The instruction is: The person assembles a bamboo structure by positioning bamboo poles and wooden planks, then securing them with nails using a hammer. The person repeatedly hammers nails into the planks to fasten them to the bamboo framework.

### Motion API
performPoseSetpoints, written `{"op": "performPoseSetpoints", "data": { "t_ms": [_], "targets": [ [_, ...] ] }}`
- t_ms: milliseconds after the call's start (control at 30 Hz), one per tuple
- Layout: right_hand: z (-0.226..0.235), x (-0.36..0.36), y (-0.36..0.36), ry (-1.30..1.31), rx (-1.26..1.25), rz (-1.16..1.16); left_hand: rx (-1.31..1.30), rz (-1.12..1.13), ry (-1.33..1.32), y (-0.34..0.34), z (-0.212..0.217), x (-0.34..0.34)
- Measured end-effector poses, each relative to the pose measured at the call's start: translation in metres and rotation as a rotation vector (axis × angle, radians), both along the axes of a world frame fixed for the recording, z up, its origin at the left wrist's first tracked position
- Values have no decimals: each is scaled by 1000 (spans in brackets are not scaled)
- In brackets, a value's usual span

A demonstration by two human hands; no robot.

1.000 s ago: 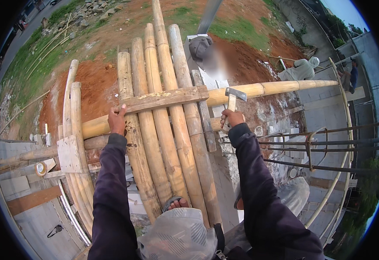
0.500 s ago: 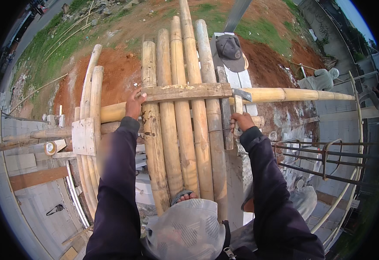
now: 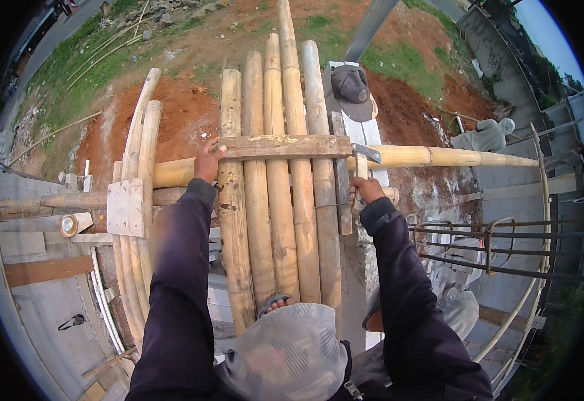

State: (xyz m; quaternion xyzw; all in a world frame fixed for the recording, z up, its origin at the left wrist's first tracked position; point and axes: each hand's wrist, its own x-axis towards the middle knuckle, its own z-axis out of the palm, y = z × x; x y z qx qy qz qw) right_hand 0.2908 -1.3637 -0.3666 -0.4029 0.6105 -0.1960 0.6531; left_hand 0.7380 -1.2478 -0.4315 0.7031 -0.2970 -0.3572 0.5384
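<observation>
A short wooden board (image 3: 285, 147) lies crosswise over several bamboo poles (image 3: 258, 200) laid side by side. At the board's left end, the fingers of my left hand (image 3: 208, 162) are closed on it. My right hand (image 3: 368, 191) is wrapped round the wooden handle of a hammer (image 3: 361, 160). The steel head is right beside the board's right end; whether they touch I cannot tell. Below the crosswise board, a thick horizontal bamboo pole (image 3: 439, 156) runs out to the right. My sandalled foot (image 3: 278, 304) rests on the lower part of the poles.
A dark cap (image 3: 352, 87) sits on a white block wall top. Steel rebar (image 3: 499, 235) juts in at right. At left, more upright bamboo carries a pale nailed board (image 3: 126, 207), with a tape roll (image 3: 69, 226) nearby. Another person (image 3: 485, 135) bends over at far right, below.
The hammer and my right hand have shifted slightly left, with the head still by the board's end. My left hand stays on the board. The view has shifted a little.
</observation>
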Motion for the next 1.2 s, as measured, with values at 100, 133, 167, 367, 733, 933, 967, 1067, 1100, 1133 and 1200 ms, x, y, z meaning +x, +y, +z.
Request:
{"op": "performPoseSetpoints", "data": {
  "t_ms": [100,133,167,367,733,933,967,1067,1100,1133,1200],
  "targets": [
    [13,10,1,145,-96,153,8,-24,-50,-1,8,0],
    [21,12,4,291,-163,153,2,-36,-62,0,11,0],
    [27,19,8,335,-337,207,25,-60,-27,0,14,0],
    [51,91,67,484,-936,447,67,-91,52,3,20,3],
    [50,143,80,652,-569,668,80,-75,38,-3,12,8],
    [35,97,87,635,-732,297,49,-59,-24,1,-6,12],
    [32,90,86,639,-697,264,51,-62,0,1,-8,13],
    [23,71,75,713,-694,387,13,-88,2,1,-9,14],
    [21,66,69,743,-705,363,48,-65,25,-1,-8,14],
    [19,62,67,746,-628,352,49,-53,45,-1,-6,13],
    [16,56,63,770,-628,365,68,-32,103,-2,-3,11]
  ]
}}
